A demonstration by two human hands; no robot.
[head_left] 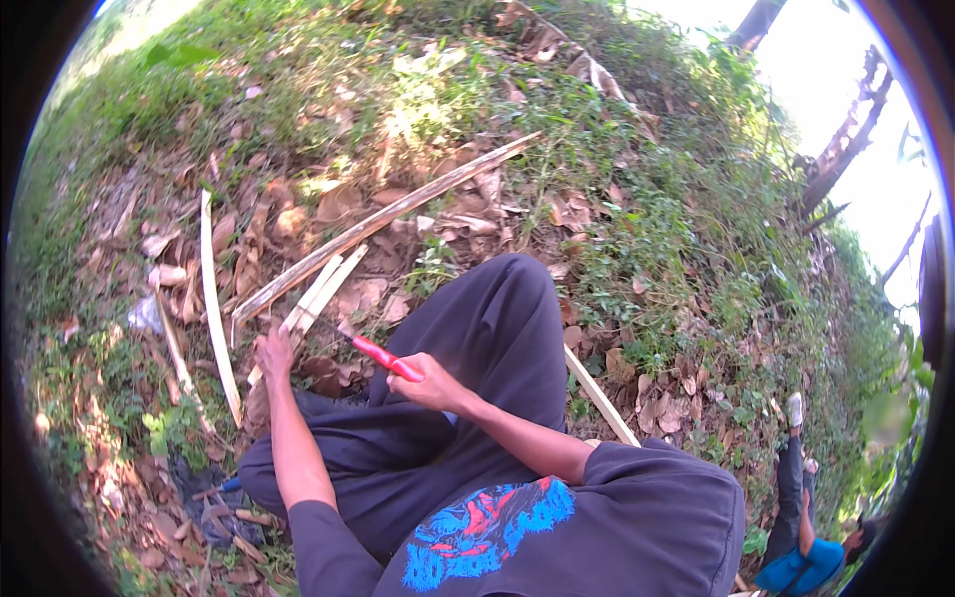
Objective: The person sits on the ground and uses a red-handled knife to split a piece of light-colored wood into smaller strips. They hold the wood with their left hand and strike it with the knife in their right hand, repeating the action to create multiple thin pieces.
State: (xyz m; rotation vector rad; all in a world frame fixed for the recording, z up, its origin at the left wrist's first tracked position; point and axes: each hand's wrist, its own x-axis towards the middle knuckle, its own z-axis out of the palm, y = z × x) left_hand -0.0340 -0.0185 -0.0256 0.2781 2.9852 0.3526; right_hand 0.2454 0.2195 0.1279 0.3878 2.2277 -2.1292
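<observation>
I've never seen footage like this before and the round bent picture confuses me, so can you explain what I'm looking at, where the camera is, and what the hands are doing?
There is no machine here: these are a person's two bare hands, filmed by a wide fisheye camera worn on that person's head and looking down. That lens bends straight edges near the rim.

The person sits on a slope of grass and dry leaves, legs in dark trousers. The right hand grips a knife with a red handle, its blade pointing toward pale split wooden strips. The left hand rests on the near end of those strips.

Around them lie a long split stick, a thin pale strip standing nearly upright in the picture, and another strip beside the right knee. At the lower right, another person in a blue top is partly visible.
</observation>
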